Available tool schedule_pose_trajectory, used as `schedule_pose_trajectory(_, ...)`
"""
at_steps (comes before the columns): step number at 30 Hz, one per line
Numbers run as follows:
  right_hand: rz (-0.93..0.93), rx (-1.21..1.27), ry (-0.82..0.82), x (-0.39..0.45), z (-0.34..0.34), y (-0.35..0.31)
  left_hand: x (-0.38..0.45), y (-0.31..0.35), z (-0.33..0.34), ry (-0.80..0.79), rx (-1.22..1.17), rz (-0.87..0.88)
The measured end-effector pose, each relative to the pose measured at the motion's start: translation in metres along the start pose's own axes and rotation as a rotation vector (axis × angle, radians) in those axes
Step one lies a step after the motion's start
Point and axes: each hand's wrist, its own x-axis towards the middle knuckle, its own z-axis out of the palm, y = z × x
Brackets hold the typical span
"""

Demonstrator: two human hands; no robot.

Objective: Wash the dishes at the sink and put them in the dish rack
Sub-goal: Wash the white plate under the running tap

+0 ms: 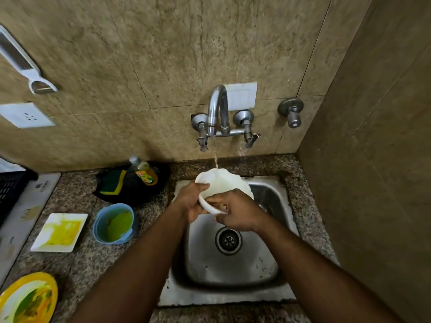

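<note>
Both hands, left hand (194,201) and right hand (235,212), grip the white bowl (225,184) mid-frame; better to turn it slowly under the tap (215,108) stream.

We see a speckled stone counter (77,259) with a steel sink (268,199) set in it. On it sit a square white plate (59,232) smeared yellow, a round blue tub (113,223), a yellow-rimmed plate (28,298), and a black cloth (137,190) holding a green-yellow sponge (113,183) and soap bottle (143,171).
</note>
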Motion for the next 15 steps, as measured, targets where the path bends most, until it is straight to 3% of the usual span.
schedule_pose_trajectory(3,0.114,0.127,0.082,0.004,-0.014,0.001,-0.005,-0.014,-0.011,-0.038,-0.036,0.122)
schedule_pose_trajectory(5,0.135,0.109,0.231,0.014,-0.029,-0.001,-0.010,-0.017,-0.014,-0.064,-0.072,0.189)
schedule_pose_trajectory(10,0.401,0.203,0.847,0.041,-0.073,-0.011,-0.022,-0.004,-0.013,-0.041,-0.105,0.277)
schedule_pose_trajectory(12,0.483,0.154,0.945,0.052,-0.089,-0.014,-0.029,0.001,-0.013,-0.050,-0.107,0.291)
schedule_pose_trajectory(15,0.582,-0.013,0.964,0.062,-0.103,-0.013,-0.035,0.002,-0.012,-0.033,-0.095,0.285)
